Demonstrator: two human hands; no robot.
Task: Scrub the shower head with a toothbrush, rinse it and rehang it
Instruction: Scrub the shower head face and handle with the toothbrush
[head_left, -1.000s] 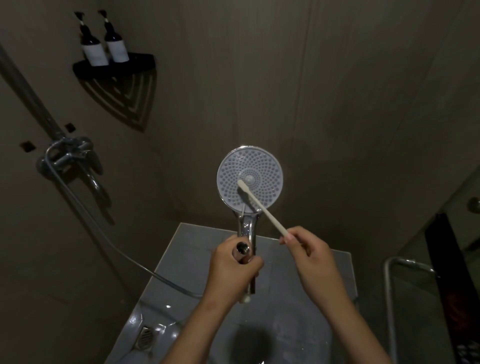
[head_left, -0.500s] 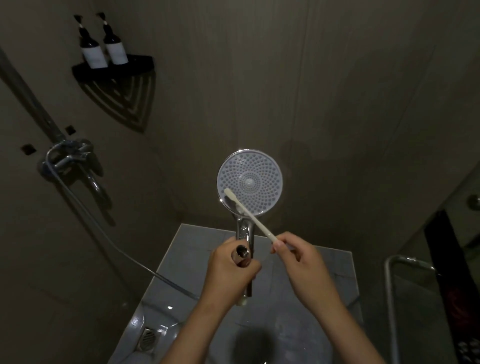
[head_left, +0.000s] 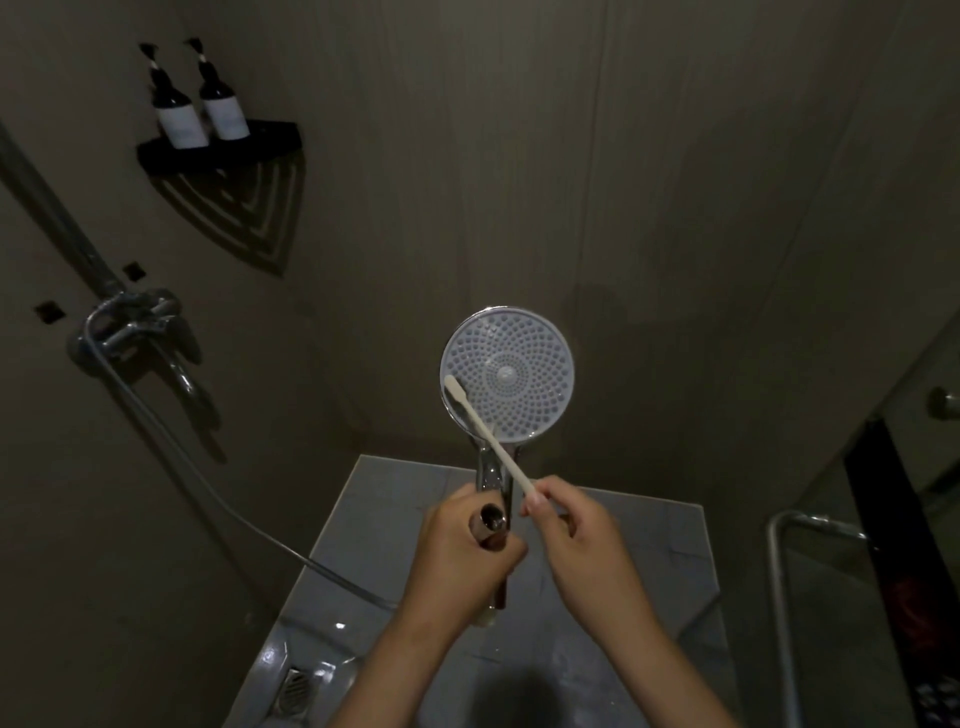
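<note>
A round shower head (head_left: 519, 364) with a pale nozzle face points up toward me in the middle of the view. My left hand (head_left: 462, 561) grips its chrome handle just below the disc. My right hand (head_left: 582, 551) pinches the end of a white toothbrush (head_left: 488, 436). The brush slants up and left, and its head lies on the lower left rim of the nozzle face. A grey hose (head_left: 208, 483) runs from the handle down and left, up to the wall.
A chrome mixer tap (head_left: 135, 332) and riser pipe sit on the left wall. Two dark bottles (head_left: 200, 98) stand on a black corner shelf (head_left: 223, 150). A floor drain (head_left: 293, 688) lies at lower left; a metal rail (head_left: 779, 597) and glass panel stand at right.
The brush head has slid from the centre of the nozzle face down and left to its lower left rim. My right hand moved slightly left; my left hand kept hold of the handle.
</note>
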